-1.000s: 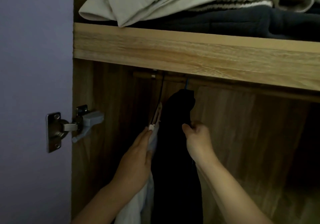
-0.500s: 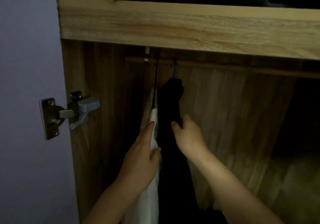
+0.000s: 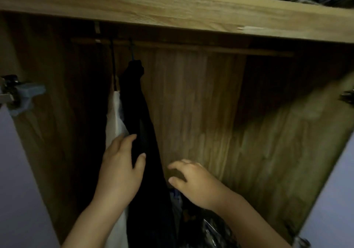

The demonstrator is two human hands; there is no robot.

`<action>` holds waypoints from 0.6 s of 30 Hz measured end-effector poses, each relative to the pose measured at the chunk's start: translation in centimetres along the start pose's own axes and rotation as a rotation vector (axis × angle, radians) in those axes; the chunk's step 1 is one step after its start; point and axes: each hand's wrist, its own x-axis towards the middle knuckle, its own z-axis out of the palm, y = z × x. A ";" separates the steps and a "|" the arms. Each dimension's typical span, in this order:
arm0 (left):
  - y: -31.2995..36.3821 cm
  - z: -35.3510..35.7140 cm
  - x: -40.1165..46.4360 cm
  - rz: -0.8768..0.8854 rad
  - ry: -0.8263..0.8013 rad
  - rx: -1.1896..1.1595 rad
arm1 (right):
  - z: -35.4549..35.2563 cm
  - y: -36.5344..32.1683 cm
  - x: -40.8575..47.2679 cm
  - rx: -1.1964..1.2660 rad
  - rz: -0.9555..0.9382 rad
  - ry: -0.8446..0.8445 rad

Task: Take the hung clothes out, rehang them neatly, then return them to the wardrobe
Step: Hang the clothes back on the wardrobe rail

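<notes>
Two garments hang on the wooden rail (image 3: 191,47) at the left end of the wardrobe: a white garment (image 3: 115,113) and, just right of it, a black garment (image 3: 137,102) on a hanger with a blue hook. My left hand (image 3: 122,167) lies with relaxed fingers against both garments, its thumb on the black cloth. My right hand (image 3: 193,180) hovers to the right of the black garment, fingers loosely curled and holding nothing. The lower parts of both garments are hidden behind my arms.
A thick wooden shelf (image 3: 172,8) crosses above the rail, with dark folded clothes on top. A grey door hinge (image 3: 23,98) sticks out at the left. Dark items lie at the wardrobe bottom (image 3: 210,226). The rail to the right of the garments is bare.
The view has dropped and swung right. My right hand let go of the black garment and moved down and right. My left hand slid lower along the garments.
</notes>
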 end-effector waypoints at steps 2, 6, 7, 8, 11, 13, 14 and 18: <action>1.2 0.6 -1.4 0.021 -0.023 0.016 | -0.9 0.9 -2.8 -0.049 0.048 -0.014; 4.0 2.4 -4.5 0.052 -0.112 0.024 | -2.5 2.3 -8.9 -0.145 0.168 -0.003; 4.9 3.0 -5.3 0.080 -0.156 0.019 | -2.8 2.7 -10.7 -0.160 0.202 0.001; 5.8 3.5 -6.3 0.104 -0.207 0.013 | -3.1 3.1 -12.4 -0.167 0.238 0.000; 9.3 5.7 -9.7 0.172 -0.370 0.018 | -3.8 4.4 -18.1 -0.183 0.332 -0.014; 11.6 7.3 -12.3 0.212 -0.483 0.029 | -4.3 5.2 -21.7 -0.223 0.399 -0.019; 12.6 8.1 -13.5 0.222 -0.544 0.018 | -4.5 5.6 -23.5 -0.248 0.435 -0.016; 16.7 11.2 -17.8 0.266 -0.752 -0.054 | -5.9 6.8 -30.3 -0.290 0.590 0.033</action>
